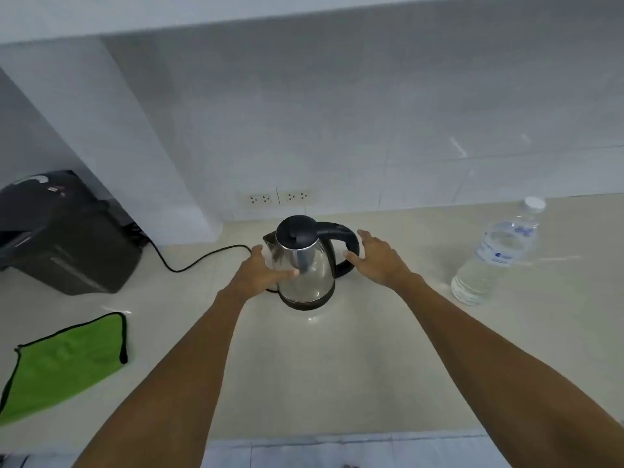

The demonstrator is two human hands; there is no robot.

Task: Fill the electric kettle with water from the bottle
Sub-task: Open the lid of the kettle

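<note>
A steel electric kettle (309,271) with a black lid, shut, and a black handle stands on its base in the middle of the counter. My left hand (260,270) rests against its left side, fingers apart, thumb on the steel. My right hand (378,256) hovers open just right of the handle, fingertips close to it. A clear water bottle (496,258) with a white cap stands upright to the right, apart from both hands.
A beige counter (337,366) runs under everything. A black appliance (64,238) sits at the far left, with a black cord (189,265) trailing toward the kettle. A green cloth (67,363) lies front left. Two wall sockets (280,197) are behind the kettle.
</note>
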